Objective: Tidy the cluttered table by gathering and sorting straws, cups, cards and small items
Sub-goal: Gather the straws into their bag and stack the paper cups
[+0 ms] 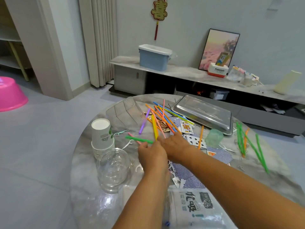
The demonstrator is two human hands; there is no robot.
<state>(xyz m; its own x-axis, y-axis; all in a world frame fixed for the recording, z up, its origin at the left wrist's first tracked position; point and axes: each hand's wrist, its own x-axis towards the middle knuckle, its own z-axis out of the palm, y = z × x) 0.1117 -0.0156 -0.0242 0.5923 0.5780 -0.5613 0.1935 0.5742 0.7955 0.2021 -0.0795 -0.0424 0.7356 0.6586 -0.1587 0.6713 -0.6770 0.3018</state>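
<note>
Marbled grey, the round table (85, 162) holds our clutter. Our left hand (152, 156) reaches forward with its fingers curled at the near end of a green straw (138, 139) lying flat, with a pink straw under it; we cannot tell whether the fingers actually pinch it. Our right hand (175, 144) lies palm down just beside, fingers spread and loose over the playing cards (194, 140), holding nothing we can see. Beyond the hands a heap of coloured straws (163, 116) crosses more cards, near an upturned metal tray (204, 113). Stacked paper cups (101, 136) and clear plastic cups (113, 169) stand at the left. Long green straws (254, 146) lie well apart on the right.
</note>
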